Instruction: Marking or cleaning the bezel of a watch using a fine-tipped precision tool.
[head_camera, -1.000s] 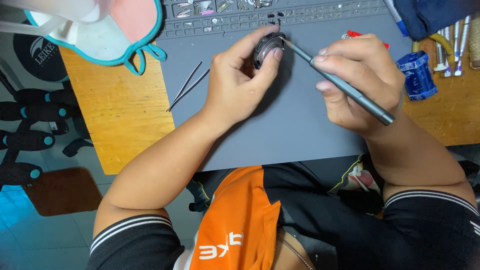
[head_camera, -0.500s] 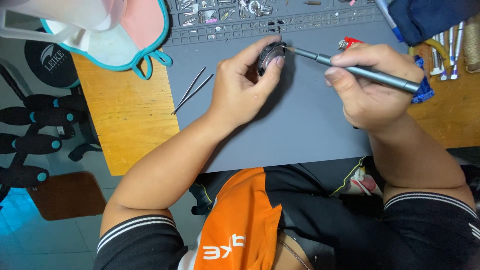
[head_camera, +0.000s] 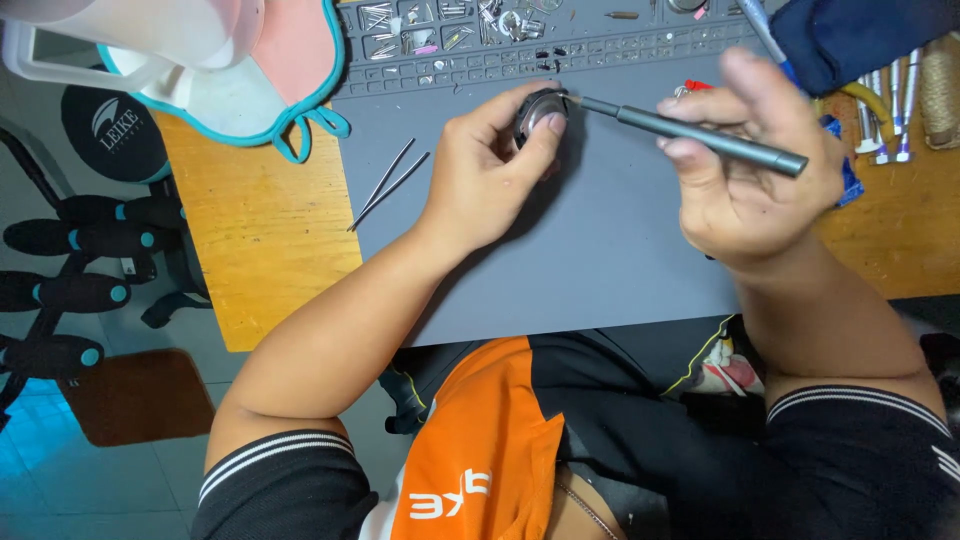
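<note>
My left hand (head_camera: 490, 165) grips a small round black device (head_camera: 538, 112) with a metallic face, held just above the grey work mat (head_camera: 590, 270). My right hand (head_camera: 745, 170) holds a slim dark grey screwdriver (head_camera: 700, 135) nearly level, thumb and fingers pinching its shaft. Its tip touches the right edge of the round device. A pair of thin tweezers (head_camera: 388, 185) lies on the mat left of my left hand.
The mat's top edge has small compartments (head_camera: 450, 30) with screws and tiny parts. A wooden table (head_camera: 255, 230) lies under the mat. More tools (head_camera: 890, 100) and a dark blue cloth (head_camera: 860, 35) sit at the right. A pink-and-white pad (head_camera: 240, 70) is at top left.
The screwdriver has swung from a steep diagonal to nearly level, with my right hand rising toward the mat's far side. My left hand keeps the round device in about the same place.
</note>
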